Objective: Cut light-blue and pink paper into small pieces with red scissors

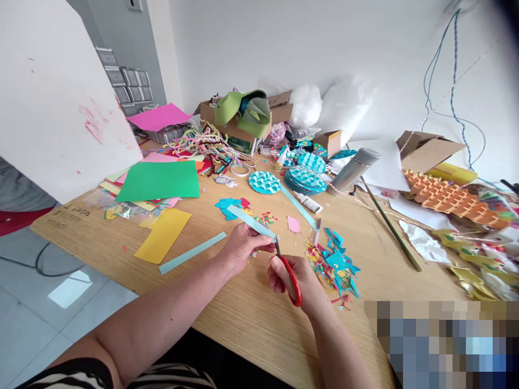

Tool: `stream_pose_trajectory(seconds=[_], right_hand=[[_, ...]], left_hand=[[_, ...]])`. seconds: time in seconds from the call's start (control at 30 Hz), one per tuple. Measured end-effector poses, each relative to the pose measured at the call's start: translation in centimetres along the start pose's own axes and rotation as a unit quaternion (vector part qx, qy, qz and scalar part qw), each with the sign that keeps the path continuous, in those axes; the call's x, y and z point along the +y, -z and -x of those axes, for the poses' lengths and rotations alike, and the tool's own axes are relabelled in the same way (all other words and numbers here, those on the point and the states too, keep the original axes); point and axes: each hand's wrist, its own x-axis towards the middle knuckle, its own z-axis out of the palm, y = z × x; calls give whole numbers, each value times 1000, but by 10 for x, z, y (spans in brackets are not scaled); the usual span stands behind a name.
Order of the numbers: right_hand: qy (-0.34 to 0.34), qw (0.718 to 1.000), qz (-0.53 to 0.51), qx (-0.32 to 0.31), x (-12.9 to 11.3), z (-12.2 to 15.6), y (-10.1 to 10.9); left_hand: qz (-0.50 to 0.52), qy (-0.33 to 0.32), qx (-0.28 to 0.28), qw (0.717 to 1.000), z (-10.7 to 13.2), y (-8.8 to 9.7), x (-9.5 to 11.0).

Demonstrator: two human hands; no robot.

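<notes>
Your left hand (242, 248) at frame centre, strip (252, 221) in it; your right hand (305, 271) just right and lower, scissors (293, 276) in it, at strip's lower right end. Second strip (192, 252) on table (251, 324), left of your left hand. Scraps (340, 260) right of your right hand. Paper sheets (160, 181) farther left, mid-height. Stacked discs (306, 180) above and right of centre, canister (357, 166) to their right. Carton (221, 123) upper centre, pipe cleaners (200, 141) before it, leftward. Egg tray (452, 197) at right edge, stick (391, 222) left of it.

Green sheet (161, 181) sprawling at nine o'clock; green fabric (227, 109) topping cardboard box (221, 125) at twelve; orange tray (452, 198) stretching at three.
</notes>
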Motion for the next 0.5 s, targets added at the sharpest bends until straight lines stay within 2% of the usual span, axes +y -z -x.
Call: stream_pose_trajectory(seconds=[0.5], right_hand=[[-14, 999, 32, 0, 0, -1, 3]], left_hand=[[15, 32, 11, 999, -2, 2, -3]])
